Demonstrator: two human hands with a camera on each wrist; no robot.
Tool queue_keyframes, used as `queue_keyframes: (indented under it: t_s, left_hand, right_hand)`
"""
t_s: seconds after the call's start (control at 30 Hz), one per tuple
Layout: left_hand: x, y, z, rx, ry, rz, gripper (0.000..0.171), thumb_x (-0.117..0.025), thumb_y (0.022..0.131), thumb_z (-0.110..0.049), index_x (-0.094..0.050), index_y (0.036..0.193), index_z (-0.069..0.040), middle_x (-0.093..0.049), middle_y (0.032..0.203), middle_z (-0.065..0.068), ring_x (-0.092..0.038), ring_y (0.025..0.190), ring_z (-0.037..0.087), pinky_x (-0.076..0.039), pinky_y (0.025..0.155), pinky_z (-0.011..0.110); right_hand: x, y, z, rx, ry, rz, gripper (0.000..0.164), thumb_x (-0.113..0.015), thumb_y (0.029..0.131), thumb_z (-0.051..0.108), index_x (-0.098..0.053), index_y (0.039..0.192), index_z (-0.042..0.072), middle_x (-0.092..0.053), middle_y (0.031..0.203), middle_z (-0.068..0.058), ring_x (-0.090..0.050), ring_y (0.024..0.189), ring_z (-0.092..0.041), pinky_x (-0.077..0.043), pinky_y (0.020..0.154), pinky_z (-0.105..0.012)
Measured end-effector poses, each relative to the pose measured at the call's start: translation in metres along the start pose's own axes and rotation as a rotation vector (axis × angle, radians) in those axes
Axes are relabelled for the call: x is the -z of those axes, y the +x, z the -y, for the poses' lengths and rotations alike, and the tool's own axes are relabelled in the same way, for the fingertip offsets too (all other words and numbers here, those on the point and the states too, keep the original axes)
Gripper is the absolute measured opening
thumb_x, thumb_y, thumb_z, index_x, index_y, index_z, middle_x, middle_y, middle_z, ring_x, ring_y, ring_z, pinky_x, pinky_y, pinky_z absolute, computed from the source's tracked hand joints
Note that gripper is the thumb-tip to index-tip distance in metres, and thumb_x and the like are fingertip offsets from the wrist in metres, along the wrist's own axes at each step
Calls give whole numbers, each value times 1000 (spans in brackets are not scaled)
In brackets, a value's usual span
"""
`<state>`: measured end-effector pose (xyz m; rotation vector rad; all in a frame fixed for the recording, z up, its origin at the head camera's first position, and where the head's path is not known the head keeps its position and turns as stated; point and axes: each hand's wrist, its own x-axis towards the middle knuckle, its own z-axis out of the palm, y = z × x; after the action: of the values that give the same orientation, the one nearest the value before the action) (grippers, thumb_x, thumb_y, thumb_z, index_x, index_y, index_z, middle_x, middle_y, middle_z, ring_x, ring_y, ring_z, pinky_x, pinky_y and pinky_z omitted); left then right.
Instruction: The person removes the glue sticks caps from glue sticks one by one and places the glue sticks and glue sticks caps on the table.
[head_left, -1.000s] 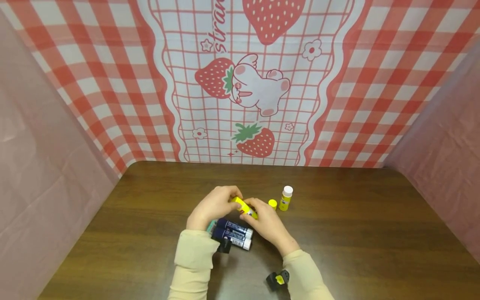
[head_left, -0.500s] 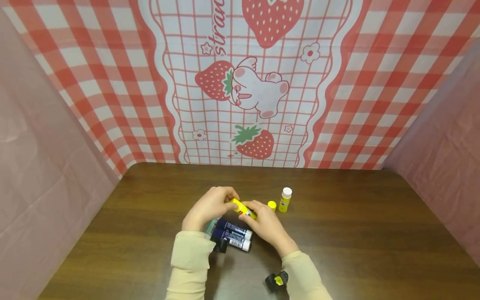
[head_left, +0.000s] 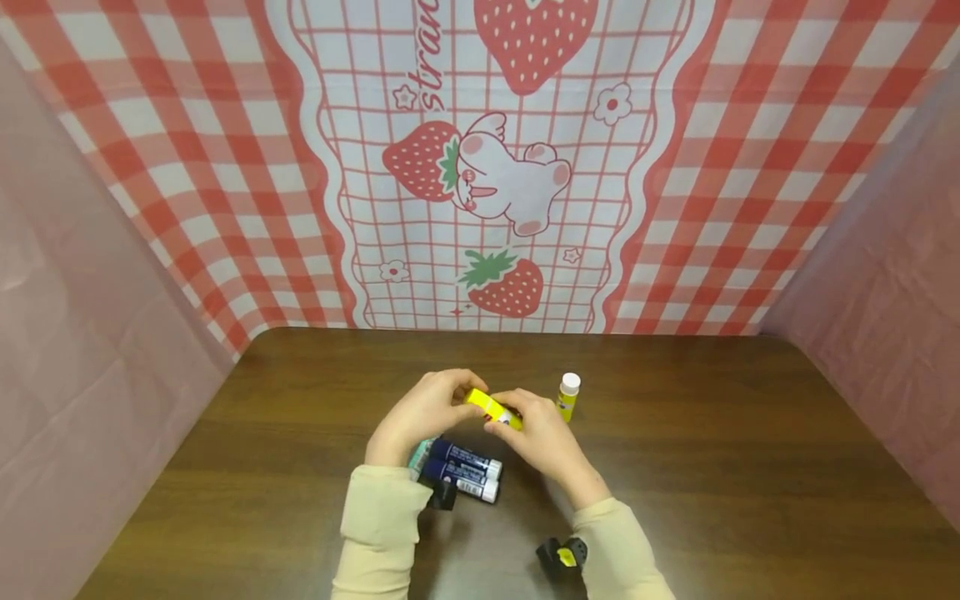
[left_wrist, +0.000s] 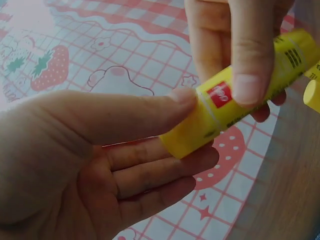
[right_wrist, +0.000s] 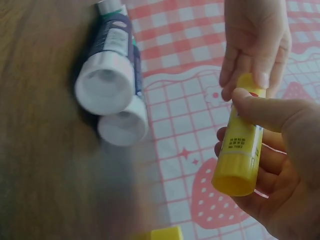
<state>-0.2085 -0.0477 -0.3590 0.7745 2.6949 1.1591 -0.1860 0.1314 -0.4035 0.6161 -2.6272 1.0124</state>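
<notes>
A yellow glue stick (head_left: 493,408) is held tilted above the table between both hands. My left hand (head_left: 431,414) pinches its cap end between thumb and fingers, as the left wrist view shows. Around the body of the glue stick (right_wrist: 242,137), my right hand (head_left: 543,429) curls thumb and fingers. Below the hands, two dark blue glue sticks (head_left: 462,471) with white ends lie side by side. Behind the right hand stands a yellow glue stick with a white cap (head_left: 568,398). Part of another yellow piece (left_wrist: 313,94) shows at the left wrist view's right edge.
A teal object (head_left: 420,457) lies by the blue sticks, partly hidden by my left wrist. The brown table (head_left: 712,467) ends at a red-and-white strawberry cloth (head_left: 480,275), with pink cloth (head_left: 885,292) at the sides.
My right hand has shifted slightly to the right and up with the glue stick still in both hands. It now covers the small yellow piece beside the white-capped stick in the head view.
</notes>
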Motion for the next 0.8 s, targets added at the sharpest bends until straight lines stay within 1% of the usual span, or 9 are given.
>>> queue_keyframes:
  t_s: [0.1,0.2,0.3,0.4,0.53,0.67,0.73,0.8]
  left_hand:
    - [1,1,0,-3,-11,-1,23,-67,82,-17,-64,103,-9,-65,92,0,-58,77,11,-49,68,25]
    - [3,2,3,-28,-36,4,22,-67,82,-20,-66,102,-12,-65,91,-2,-58,78,11,-49,68,26]
    - [4,3,9,-63,-81,20,21,-68,81,-22,-66,100,-14,-65,90,-4,-59,79,9,-49,69,27]
    - [3,5,14,-73,-129,41,20,-69,80,-22,-67,98,-15,-65,88,-5,-60,78,8,-49,69,26]
    - [1,7,17,-94,-174,70,18,-68,81,-21,-67,97,-14,-66,85,-4,-61,77,12,-49,69,26]
    - [0,8,19,-102,-217,101,18,-68,81,-20,-68,97,-13,-67,85,-1,-63,80,22,-49,70,27]
    - [1,7,20,-96,-229,111,18,-68,81,-20,-68,97,-13,-67,85,-1,-63,81,23,-49,70,27]
    - [1,7,21,-90,-233,113,17,-68,81,-21,-68,97,-14,-67,85,-2,-63,80,20,-49,70,27]
  right_hand:
    - [7,1,3,-15,2,24,33,-74,75,25,-67,103,8,-67,95,-2,-57,74,-9,-48,67,-25]
    - [14,2,5,-19,17,56,32,-74,75,25,-67,101,10,-67,93,0,-56,72,-8,-47,65,-23]
    - [23,2,6,-24,41,114,28,-73,76,24,-67,100,11,-66,89,3,-55,70,-6,-46,64,-22]
    - [30,2,7,-36,63,177,26,-72,77,24,-67,99,12,-65,83,6,-53,67,-6,-45,62,-21]
    - [37,1,6,-38,74,235,27,-71,78,26,-66,99,11,-63,78,6,-52,64,-6,-45,58,-21]
    - [41,1,5,-49,92,285,28,-71,78,28,-66,98,9,-62,76,4,-51,61,-6,-44,55,-21]
    - [42,2,6,-47,104,310,27,-70,79,28,-66,97,8,-62,74,4,-51,60,-7,-44,54,-22]
    - [43,2,7,-49,112,325,27,-70,79,28,-66,96,8,-61,74,4,-51,60,-8,-44,53,-22]
